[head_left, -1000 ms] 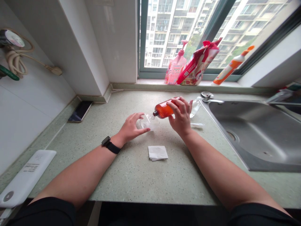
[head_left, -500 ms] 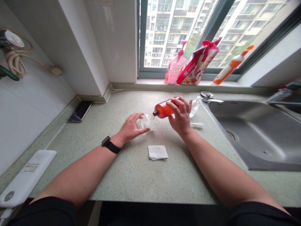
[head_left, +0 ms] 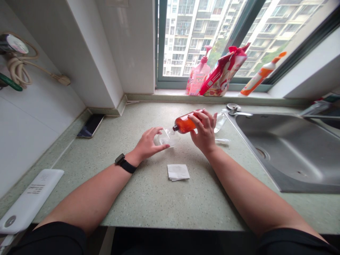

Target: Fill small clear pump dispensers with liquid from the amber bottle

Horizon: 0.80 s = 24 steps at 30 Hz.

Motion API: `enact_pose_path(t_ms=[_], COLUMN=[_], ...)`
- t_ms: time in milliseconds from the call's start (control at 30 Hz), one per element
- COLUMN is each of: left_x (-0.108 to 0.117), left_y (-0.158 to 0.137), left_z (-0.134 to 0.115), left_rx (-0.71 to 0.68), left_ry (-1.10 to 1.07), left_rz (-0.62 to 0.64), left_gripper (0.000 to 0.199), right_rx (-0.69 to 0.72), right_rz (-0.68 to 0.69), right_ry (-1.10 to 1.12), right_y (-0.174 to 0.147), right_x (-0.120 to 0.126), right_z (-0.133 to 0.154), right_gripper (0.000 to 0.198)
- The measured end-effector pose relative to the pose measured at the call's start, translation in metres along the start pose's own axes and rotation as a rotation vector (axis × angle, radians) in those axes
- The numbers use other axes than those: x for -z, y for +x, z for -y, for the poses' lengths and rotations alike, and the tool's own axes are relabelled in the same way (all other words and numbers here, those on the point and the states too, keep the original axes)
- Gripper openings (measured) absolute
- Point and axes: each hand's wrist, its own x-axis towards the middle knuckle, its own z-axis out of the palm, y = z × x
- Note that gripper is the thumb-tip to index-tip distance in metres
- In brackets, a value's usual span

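My right hand [head_left: 204, 129] grips an amber-orange bottle [head_left: 186, 122], tipped so that its open black-threaded neck points down to the left. Under the neck sits a small clear bowl [head_left: 174, 141] on the counter, with clear liquid seeming to run from the bottle into it. My left hand [head_left: 151, 141] holds the bowl's left side between thumb and fingers. A folded white tissue [head_left: 178, 172] lies on the counter nearer to me. Just right of my right hand are a clear plastic bag [head_left: 221, 121] and a small white item [head_left: 222, 141] that I cannot make out.
A steel sink [head_left: 287, 148] with a tap [head_left: 237, 111] is at the right. On the sill stand a pink pump bottle [head_left: 197, 76], a red bag [head_left: 223, 74] and an orange-white bottle [head_left: 260, 78]. At left lie a phone [head_left: 90, 126] and a white power bank [head_left: 32, 200].
Both hands, the tilted bottle and the bowl hold nearly the same positions. Nothing else has visibly moved.
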Motion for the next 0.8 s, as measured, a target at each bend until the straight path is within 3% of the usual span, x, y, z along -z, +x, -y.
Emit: enact_pose_path(t_ms=[200,800], left_x=[-0.0007,-0.0001], left_y=[0.0001,-0.0001], left_z=[0.0009,0.0002], left_rx=[0.003,-0.001], left_ry=[0.003,0.010], left_rz=[0.001,0.006], left_gripper=[0.076,0.076], right_rx=[0.009,0.042], right_rz=[-0.017,-0.053], right_ry=[-0.007,0.001], right_y=[0.0006,-0.0001], right_x=[0.0007,-0.0003], right_z=[0.0012,0.0001], right_gripper=[0.064,0.069])
